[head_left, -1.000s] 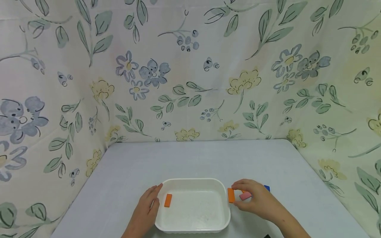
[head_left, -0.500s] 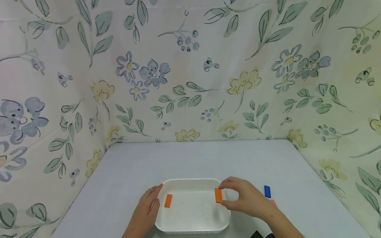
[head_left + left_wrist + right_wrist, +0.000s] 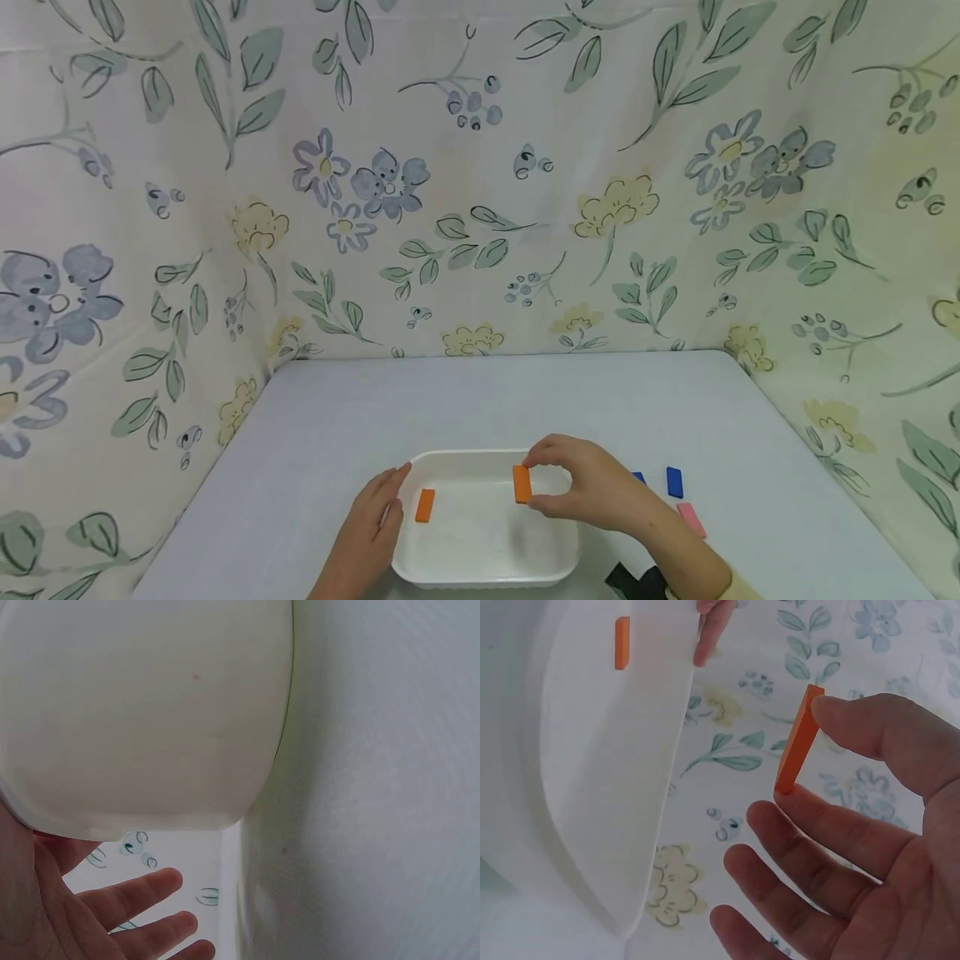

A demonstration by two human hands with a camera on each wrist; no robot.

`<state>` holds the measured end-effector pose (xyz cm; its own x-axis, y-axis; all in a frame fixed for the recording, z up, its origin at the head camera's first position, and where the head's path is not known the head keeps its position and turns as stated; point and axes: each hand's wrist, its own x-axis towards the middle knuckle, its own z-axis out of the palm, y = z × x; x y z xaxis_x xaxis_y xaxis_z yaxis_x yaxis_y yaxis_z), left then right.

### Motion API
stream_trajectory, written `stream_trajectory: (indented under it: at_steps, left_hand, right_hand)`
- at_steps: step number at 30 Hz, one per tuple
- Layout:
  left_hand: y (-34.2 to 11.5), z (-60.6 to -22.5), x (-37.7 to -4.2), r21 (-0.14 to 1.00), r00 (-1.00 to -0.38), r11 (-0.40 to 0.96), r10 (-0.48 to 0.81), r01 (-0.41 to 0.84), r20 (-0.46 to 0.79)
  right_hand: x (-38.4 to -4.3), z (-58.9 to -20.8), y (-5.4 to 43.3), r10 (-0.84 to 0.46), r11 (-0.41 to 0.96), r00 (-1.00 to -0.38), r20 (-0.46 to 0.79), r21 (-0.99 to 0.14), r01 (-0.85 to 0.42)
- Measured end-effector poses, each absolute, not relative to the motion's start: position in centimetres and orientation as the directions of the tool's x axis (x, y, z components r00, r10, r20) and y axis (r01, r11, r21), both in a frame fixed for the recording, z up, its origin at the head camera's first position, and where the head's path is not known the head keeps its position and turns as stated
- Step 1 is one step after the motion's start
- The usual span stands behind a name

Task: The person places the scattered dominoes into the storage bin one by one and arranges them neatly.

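Observation:
A white plastic tray [image 3: 487,577] with rounded corners stands on the table. One orange block [image 3: 424,506] lies inside it, near the left wall. My right hand [image 3: 588,487] pinches a second orange block [image 3: 522,484] by its two ends, thumb against forefinger, above the right half of the tray. In the right wrist view that pinched block [image 3: 799,740] is upright in the grip, with the other fingers spread below. My left hand [image 3: 365,533] rests along the tray's left side with its fingers extended. The left wrist view shows those fingers [image 3: 135,896] beside the tray's outer wall [image 3: 142,712].
Right of the tray, on the white table [image 3: 480,400], lie a blue block [image 3: 674,482] and a pink block [image 3: 691,520]. Another blue block [image 3: 639,477] is partly hidden behind the right forearm. A black strap [image 3: 637,583] shows under the right wrist. Flowered cloth [image 3: 480,167] surrounds the table.
My right hand has carried the orange block leftward from beside the tray's right rim to over its inside. The blue and pink blocks have come into fuller view. The left hand stays put.

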<state>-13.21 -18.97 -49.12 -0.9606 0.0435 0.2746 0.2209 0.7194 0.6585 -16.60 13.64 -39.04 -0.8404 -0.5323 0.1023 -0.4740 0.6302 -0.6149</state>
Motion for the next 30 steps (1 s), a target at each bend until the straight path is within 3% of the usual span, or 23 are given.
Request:
stream_trajectory:
  at_steps: [30]
  left_hand:
    - [-18.9, -49.0, -13.2, 0.678, -0.973, 0.713, 0.028, 0.181, 0.230]
  right_hand:
    - [-18.9, -39.2, 8.3, -0.630, 0.593, -0.776, 0.036, -0.623, -0.510]
